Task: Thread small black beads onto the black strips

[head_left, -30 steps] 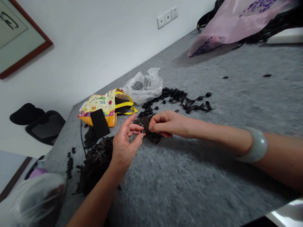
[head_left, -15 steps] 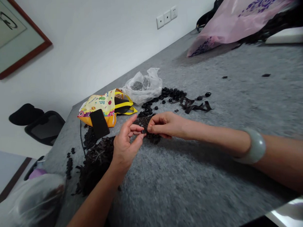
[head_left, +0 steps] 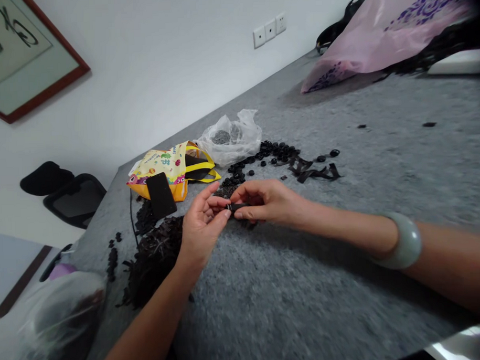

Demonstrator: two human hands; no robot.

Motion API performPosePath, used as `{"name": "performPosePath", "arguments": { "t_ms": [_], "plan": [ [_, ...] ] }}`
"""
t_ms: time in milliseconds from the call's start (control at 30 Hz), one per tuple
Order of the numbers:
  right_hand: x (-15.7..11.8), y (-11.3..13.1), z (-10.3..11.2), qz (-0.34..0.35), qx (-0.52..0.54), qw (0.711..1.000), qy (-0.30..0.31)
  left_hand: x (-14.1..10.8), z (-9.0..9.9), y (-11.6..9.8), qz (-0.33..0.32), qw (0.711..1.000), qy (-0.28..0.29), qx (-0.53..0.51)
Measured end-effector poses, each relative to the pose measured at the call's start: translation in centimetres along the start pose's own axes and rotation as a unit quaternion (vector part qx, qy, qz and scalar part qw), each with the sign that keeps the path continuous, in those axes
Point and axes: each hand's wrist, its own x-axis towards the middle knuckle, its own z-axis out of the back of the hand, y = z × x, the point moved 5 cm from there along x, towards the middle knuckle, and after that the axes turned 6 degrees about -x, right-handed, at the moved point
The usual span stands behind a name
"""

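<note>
Head view: your left hand (head_left: pixel 202 228) and right hand (head_left: pixel 266 202) pinch a small black strap piece (head_left: pixel 236 207) narrowly between the fingertips, its ends partly hidden, so its shape is hard to make out. Black strips (head_left: pixel 154 259) and buttons (head_left: pixel 270 152) lie near your hands on grey felt (head_left: pixel 326 282), whose front edge sits well apart, lower right.
</note>
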Motion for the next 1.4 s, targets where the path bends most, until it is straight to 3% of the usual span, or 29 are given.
{"name": "performPosePath", "arguments": {
  "t_ms": [133, 400, 500, 700, 867, 1033, 1167, 1267, 1400],
  "plan": [
    [-0.4, 0.5, -0.1, 0.037, -0.018, 0.999, -0.017, -0.1, -0.2, 0.1, 0.016, 0.999, 0.006, -0.040],
    [-0.6, 1.6, 0.3, 0.119, -0.169, 0.978, -0.011, 0.1, 0.1, 0.7, 0.050, 0.997, -0.003, -0.050],
    [-0.5, 1.5, 0.4, 0.138, -0.191, 0.972, -0.013, 0.1, 0.1, 1.1, 0.089, 0.993, 0.007, -0.071],
    [-0.3, 1.3, 0.8, 0.131, -0.201, 0.970, -0.033, -0.2, -0.3, 2.0, 0.223, 0.965, 0.045, -0.132],
    [-0.3, 1.4, 0.6, 0.138, -0.194, 0.971, -0.027, -0.3, -0.5, 1.7, 0.222, 0.968, 0.036, -0.116],
    [-0.3, 1.0, 0.1, 0.066, -0.098, 0.993, 0.003, -0.1, -0.2, 0.8, 0.179, 0.978, 0.027, -0.104],
    [-0.4, 1.2, -0.1, 0.007, 0.019, 1.000, 0.004, 0.0, 0.0, -0.1, 0.139, 0.976, 0.027, -0.167],
    [-0.4, 1.0, -0.1, -0.033, 0.143, 0.989, -0.007, 0.0, -0.3, -0.1, 0.140, 0.963, 0.027, -0.230],
    [-0.2, 0.0, -0.6, -0.094, 0.244, 0.965, -0.003, 0.1, -0.4, 0.6, 0.168, 0.958, -0.017, -0.233]
  ]
}}
